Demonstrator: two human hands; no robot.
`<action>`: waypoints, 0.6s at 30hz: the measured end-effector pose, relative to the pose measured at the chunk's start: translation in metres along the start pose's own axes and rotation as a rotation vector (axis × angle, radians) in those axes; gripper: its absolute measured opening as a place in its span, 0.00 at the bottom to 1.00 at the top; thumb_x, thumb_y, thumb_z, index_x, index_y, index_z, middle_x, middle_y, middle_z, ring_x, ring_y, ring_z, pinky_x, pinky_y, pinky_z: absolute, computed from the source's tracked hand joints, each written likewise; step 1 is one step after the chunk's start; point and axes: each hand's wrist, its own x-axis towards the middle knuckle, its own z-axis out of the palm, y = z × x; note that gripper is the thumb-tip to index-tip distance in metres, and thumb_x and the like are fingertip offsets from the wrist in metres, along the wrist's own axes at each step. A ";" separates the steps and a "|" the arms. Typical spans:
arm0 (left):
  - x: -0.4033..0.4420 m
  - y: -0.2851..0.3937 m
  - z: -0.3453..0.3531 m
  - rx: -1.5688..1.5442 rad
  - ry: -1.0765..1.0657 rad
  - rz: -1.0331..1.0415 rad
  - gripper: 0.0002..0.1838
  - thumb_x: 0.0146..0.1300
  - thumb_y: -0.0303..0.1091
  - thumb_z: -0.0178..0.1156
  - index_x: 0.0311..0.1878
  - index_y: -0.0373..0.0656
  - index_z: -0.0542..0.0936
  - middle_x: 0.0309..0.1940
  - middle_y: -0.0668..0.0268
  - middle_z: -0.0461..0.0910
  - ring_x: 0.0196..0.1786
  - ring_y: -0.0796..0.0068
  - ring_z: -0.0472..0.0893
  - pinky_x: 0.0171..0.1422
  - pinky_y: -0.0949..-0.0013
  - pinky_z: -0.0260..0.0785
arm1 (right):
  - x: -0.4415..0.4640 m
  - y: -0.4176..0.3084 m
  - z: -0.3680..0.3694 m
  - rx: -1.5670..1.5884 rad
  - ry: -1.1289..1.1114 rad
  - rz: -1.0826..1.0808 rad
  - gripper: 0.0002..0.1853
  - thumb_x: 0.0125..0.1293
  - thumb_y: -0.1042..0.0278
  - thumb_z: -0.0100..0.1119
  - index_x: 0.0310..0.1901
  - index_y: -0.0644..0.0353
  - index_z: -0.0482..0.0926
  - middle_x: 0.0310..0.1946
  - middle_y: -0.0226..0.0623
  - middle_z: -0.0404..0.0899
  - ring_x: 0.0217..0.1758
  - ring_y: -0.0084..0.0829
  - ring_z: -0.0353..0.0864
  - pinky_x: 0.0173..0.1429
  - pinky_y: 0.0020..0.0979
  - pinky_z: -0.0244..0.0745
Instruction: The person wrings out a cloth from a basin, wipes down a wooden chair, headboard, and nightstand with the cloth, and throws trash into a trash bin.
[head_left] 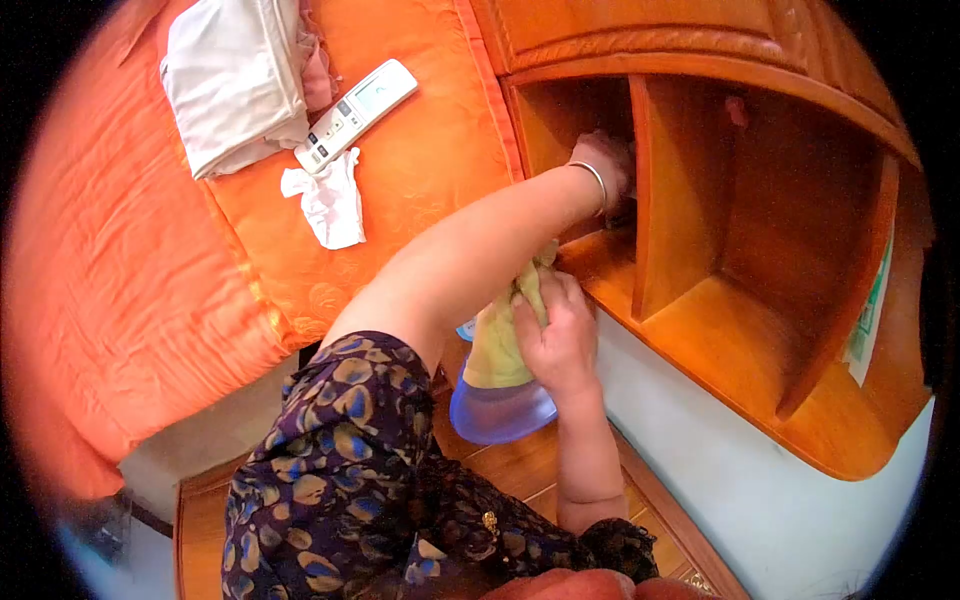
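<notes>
My left hand (602, 165), with a silver bangle at its wrist, reaches into the left compartment of the wooden shelf unit (685, 200), beside the upright divider. Its fingers look curled, but their tips and anything in them are hidden. Lower down, below my left forearm, my right hand (562, 335) grips a yellow-green cloth (497, 350), thumb on the near side. The cloth's upper end bunches up past the fingers. Directly beneath it shows a translucent blue plastic thing (500, 412) with a rounded edge, whose kind I cannot make out.
At left, an orange bedspread (420, 170) carries folded pale cloth (232, 85), a white remote control (357, 115) and a small white cloth (333, 200). A green-and-white packet or paper (868, 305) stands at the shelf's right end. Wooden flooring (215, 530) lies below.
</notes>
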 end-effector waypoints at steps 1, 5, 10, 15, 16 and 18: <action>0.002 0.005 0.009 -0.028 0.058 -0.006 0.20 0.61 0.41 0.59 0.55 0.46 0.80 0.52 0.59 0.81 0.55 0.62 0.81 0.54 0.62 0.73 | -0.003 0.004 0.002 0.019 0.009 -0.002 0.23 0.62 0.61 0.58 0.55 0.67 0.73 0.49 0.60 0.73 0.50 0.58 0.75 0.53 0.48 0.73; -0.002 0.015 0.023 -0.138 0.139 -0.053 0.22 0.61 0.43 0.58 0.56 0.44 0.78 0.49 0.57 0.82 0.52 0.60 0.82 0.51 0.62 0.74 | -0.012 0.015 0.008 0.110 0.051 -0.026 0.23 0.62 0.64 0.58 0.56 0.68 0.72 0.50 0.60 0.72 0.53 0.58 0.73 0.56 0.47 0.71; -0.011 0.018 0.013 -0.212 0.042 -0.125 0.25 0.56 0.41 0.62 0.56 0.40 0.75 0.42 0.53 0.83 0.47 0.58 0.83 0.45 0.62 0.76 | -0.022 0.024 0.012 0.160 0.066 0.008 0.24 0.62 0.66 0.58 0.58 0.68 0.70 0.50 0.57 0.72 0.54 0.56 0.73 0.58 0.46 0.71; -0.071 -0.002 -0.044 -0.312 0.191 -0.325 0.28 0.43 0.33 0.69 0.47 0.33 0.70 0.35 0.48 0.82 0.41 0.47 0.82 0.44 0.54 0.75 | -0.031 0.018 0.002 0.249 0.113 0.104 0.21 0.63 0.68 0.57 0.57 0.67 0.72 0.49 0.54 0.73 0.53 0.53 0.74 0.58 0.42 0.70; -0.091 -0.008 -0.063 -0.338 0.200 -0.344 0.25 0.44 0.32 0.68 0.44 0.34 0.70 0.34 0.48 0.81 0.40 0.44 0.81 0.45 0.52 0.74 | -0.031 0.019 0.001 0.270 0.145 0.099 0.20 0.64 0.68 0.57 0.56 0.67 0.72 0.48 0.53 0.74 0.53 0.52 0.75 0.58 0.42 0.70; -0.132 -0.029 -0.082 -0.418 0.296 -0.336 0.22 0.44 0.32 0.67 0.41 0.35 0.70 0.33 0.47 0.80 0.40 0.43 0.80 0.45 0.51 0.73 | -0.032 0.023 0.004 0.304 0.226 0.071 0.18 0.66 0.69 0.55 0.55 0.67 0.73 0.49 0.51 0.75 0.53 0.46 0.76 0.59 0.40 0.69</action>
